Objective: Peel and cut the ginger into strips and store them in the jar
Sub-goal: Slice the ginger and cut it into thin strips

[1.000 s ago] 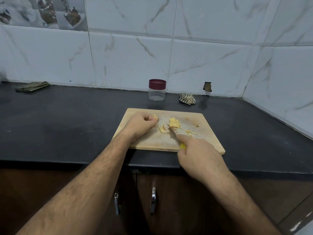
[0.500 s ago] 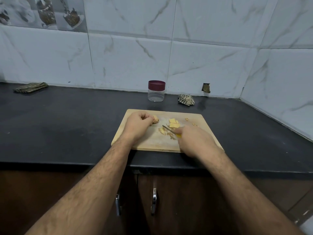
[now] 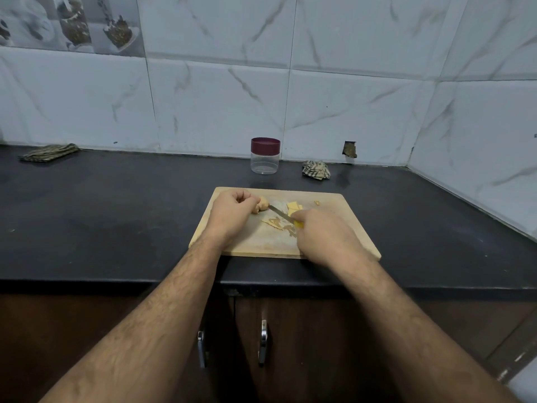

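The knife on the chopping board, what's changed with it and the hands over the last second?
The right hand has swung the knife leftward across the cutting board, from the cut slices to the ginger piece, where its tip now sits. The left hand keeps its grip on the ginger, and the right keeps its grip on the yellow handle. The jar, lid on, and the peelings have not moved.

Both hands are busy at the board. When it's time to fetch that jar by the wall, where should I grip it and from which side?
Grip the jar round its clear body below the maroon lid, coming from the front. It stands upright by the wall, so the back is shut off.
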`<state>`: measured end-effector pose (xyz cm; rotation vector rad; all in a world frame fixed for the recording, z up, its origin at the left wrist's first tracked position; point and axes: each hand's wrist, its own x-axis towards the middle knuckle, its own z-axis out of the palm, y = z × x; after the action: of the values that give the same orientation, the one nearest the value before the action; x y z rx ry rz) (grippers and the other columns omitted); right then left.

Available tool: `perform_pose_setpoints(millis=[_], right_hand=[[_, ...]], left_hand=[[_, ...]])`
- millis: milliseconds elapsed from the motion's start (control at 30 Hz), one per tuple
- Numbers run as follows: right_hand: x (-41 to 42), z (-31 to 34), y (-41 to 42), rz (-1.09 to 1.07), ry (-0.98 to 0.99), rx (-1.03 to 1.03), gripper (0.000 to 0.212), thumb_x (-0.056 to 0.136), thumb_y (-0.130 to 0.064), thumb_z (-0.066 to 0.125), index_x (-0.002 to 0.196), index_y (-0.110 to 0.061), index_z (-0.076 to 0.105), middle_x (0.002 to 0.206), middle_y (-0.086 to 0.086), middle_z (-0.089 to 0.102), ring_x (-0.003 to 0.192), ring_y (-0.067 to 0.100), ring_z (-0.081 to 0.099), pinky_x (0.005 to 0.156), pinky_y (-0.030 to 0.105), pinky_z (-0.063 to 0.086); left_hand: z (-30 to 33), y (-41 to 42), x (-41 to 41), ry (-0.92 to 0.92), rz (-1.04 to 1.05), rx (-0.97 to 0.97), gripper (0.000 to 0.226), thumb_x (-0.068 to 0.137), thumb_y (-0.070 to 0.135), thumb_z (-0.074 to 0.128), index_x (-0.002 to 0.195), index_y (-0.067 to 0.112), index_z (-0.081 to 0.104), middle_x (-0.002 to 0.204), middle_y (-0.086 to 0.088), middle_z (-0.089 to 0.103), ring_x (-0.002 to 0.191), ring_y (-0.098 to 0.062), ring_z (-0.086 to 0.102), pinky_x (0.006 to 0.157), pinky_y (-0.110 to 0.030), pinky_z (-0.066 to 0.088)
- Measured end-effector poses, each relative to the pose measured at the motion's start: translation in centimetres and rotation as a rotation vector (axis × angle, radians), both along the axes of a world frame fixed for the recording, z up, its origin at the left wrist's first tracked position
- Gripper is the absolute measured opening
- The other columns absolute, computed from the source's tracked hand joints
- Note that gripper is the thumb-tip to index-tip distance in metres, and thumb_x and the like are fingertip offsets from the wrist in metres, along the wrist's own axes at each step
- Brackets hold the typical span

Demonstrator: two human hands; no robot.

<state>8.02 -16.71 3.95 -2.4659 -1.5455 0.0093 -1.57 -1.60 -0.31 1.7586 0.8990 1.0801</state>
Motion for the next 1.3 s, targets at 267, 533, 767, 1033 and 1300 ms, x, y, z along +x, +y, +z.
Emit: perform_pose_setpoints(millis=[267,533,767,1033,1300], right_hand=[[-3.6,-0.7,-0.2,-0.051,0.006,-0.028,0.032,0.093,-0.015,0.047,0.121,-0.02,0.059,0.115,0.003,0.062,0.097,0.024,0.056,0.072,0.032,0.039],[-3.4,-0.9,-3.0,-0.132,0.025,-0.004,0.02,0.092,-0.019,0.048,0.108,-0.019,0.06,0.091,-0.001,0.053,0.083,0.02,0.049,0.066,0.03,0.036],[-4.5,-0.8,-1.7,-0.091,0.04,0.045,0.022,0.092,-0.019,0.048,0.11,-0.017,0.061,0.088,0.0,0.052,0.08,0.021,0.046,0.064,0.031,0.034],[-2.6,-1.8,-3.2,-0.18,0.033,0.038,0.024,0.092,-0.019,0.046,0.11,-0.019,0.061,0.092,-0.001,0.056,0.082,0.02,0.051,0.06,0.03,0.035],[-1.3,-1.5,-3.7,-0.209,0.019,0.069,0.025,0.092,-0.022,0.046,0.112,-0.021,0.061,0.099,0.0,0.06,0.084,0.021,0.048,0.064,0.03,0.035]], left_hand=[[0.0,0.2,-0.1,-0.057,0.043,-0.041,0.015,0.088,0.01,0.056,0.083,0.01,0.07,0.065,0.009,0.058,0.057,-0.005,0.045,0.061,-0.024,0.038],[-0.1,0.3,0.0,-0.026,0.04,-0.024,0.016,0.089,0.013,0.058,0.086,0.006,0.072,0.062,0.01,0.057,0.057,-0.004,0.046,0.059,-0.023,0.038],[-0.4,0.6,0.0,-0.011,0.041,-0.012,0.02,0.087,0.014,0.06,0.086,-0.004,0.069,0.054,0.012,0.051,0.053,-0.005,0.042,0.057,-0.023,0.036],[-0.6,1.0,0.1,0.0,0.041,0.002,0.02,0.088,0.018,0.062,0.084,0.001,0.071,0.061,0.009,0.057,0.058,-0.006,0.046,0.06,-0.024,0.04],[-0.7,1.0,0.2,0.091,0.056,0.054,0.022,0.089,0.021,0.061,0.079,0.005,0.071,0.082,0.004,0.07,0.071,-0.005,0.056,0.061,-0.02,0.041]])
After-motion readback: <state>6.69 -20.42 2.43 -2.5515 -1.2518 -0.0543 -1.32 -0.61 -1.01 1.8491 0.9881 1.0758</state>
